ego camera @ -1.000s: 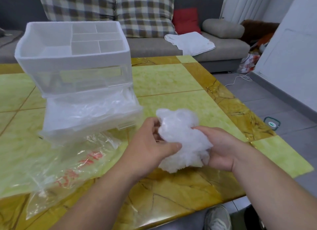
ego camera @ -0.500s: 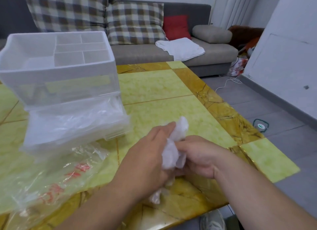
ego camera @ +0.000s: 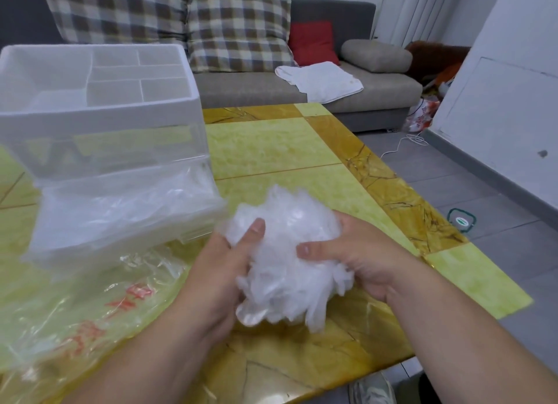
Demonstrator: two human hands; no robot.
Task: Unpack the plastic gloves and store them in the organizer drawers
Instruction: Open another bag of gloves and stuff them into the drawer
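A crumpled wad of thin white plastic gloves (ego camera: pixel 287 261) sits between both hands just above the table's near right part. My left hand (ego camera: pixel 217 280) grips its left side, thumb pressed on top. My right hand (ego camera: pixel 356 252) grips its right side, thumb across the front. The white organizer (ego camera: pixel 99 114) stands at the left, its top tray split into compartments. Its lower clear drawer (ego camera: pixel 120 219) is pulled out toward me and holds more clear plastic gloves. An emptied clear bag with red print (ego camera: pixel 90 310) lies flat in front of the drawer.
The yellow and amber marble table (ego camera: pixel 271 150) ends close on the right and near side, with grey floor beyond. A sofa (ego camera: pixel 256 86) with checked cushions and a white cloth (ego camera: pixel 320 80) stands behind. A cable (ego camera: pixel 401 144) lies on the floor.
The wad was squeezed small between my palms half a second ago and has now puffed out wider. Both hands shifted slightly apart around it.
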